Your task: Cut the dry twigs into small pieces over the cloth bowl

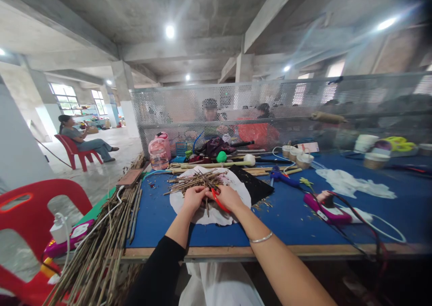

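A heap of dry twigs [202, 178] lies on a round white sheet [178, 202] on the blue tabletop, in front of me. Red-handled scissors [220, 200] are in my right hand [229, 198], the fingers closed around the handle. My left hand [195, 198] is closed in a pinch at the near side of the heap, with thin twigs between the fingers. Both hands nearly meet over the sheet. The scissor blades are mostly hidden by the twigs and fingers.
Long sticks [101, 238] are bundled at the table's left, beside a red chair [43, 207]. A black sheet [251, 184], a green ball [222, 156], a pink bottle [158, 153] and purple power strips [326, 209] with cables lie around. A perforated metal screen [189, 103] stands behind; a person [81, 137] sits at left.
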`<action>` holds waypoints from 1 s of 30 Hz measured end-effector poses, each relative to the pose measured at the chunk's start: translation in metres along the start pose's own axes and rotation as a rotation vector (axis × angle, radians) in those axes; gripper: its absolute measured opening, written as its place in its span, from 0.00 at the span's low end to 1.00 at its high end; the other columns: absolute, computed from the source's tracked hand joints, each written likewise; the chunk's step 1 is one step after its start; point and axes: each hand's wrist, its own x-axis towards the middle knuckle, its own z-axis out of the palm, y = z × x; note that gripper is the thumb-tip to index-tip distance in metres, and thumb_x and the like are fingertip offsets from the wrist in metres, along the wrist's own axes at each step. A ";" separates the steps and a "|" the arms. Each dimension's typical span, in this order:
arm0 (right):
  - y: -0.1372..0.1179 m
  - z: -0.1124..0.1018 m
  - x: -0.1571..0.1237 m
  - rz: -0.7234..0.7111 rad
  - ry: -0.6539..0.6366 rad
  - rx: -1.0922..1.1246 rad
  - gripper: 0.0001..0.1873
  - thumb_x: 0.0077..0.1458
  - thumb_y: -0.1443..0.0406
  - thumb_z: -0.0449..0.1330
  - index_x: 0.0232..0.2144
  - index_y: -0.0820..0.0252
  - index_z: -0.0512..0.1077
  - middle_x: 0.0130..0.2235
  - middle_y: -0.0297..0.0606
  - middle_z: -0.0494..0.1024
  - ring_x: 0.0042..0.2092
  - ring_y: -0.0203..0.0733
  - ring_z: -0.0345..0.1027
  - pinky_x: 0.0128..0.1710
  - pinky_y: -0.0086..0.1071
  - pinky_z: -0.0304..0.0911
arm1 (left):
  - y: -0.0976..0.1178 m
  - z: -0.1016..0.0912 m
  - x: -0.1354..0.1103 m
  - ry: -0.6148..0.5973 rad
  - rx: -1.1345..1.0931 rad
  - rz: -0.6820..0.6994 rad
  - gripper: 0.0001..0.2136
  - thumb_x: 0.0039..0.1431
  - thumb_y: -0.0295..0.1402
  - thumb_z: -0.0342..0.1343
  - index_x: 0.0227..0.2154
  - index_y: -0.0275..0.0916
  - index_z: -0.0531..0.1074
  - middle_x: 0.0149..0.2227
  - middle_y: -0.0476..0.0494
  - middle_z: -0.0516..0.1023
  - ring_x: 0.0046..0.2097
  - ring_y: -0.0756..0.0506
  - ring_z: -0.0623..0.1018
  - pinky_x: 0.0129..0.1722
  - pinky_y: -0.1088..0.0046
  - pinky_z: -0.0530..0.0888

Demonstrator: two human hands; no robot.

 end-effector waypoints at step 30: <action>-0.001 0.007 0.000 -0.060 0.180 0.051 0.25 0.45 0.49 0.59 0.39 0.61 0.65 0.39 0.42 0.73 0.41 0.46 0.66 0.36 0.32 0.57 | 0.000 0.001 0.002 0.027 -0.129 0.096 0.18 0.37 0.40 0.65 0.31 0.32 0.78 0.28 0.40 0.78 0.25 0.51 0.71 0.24 0.77 0.66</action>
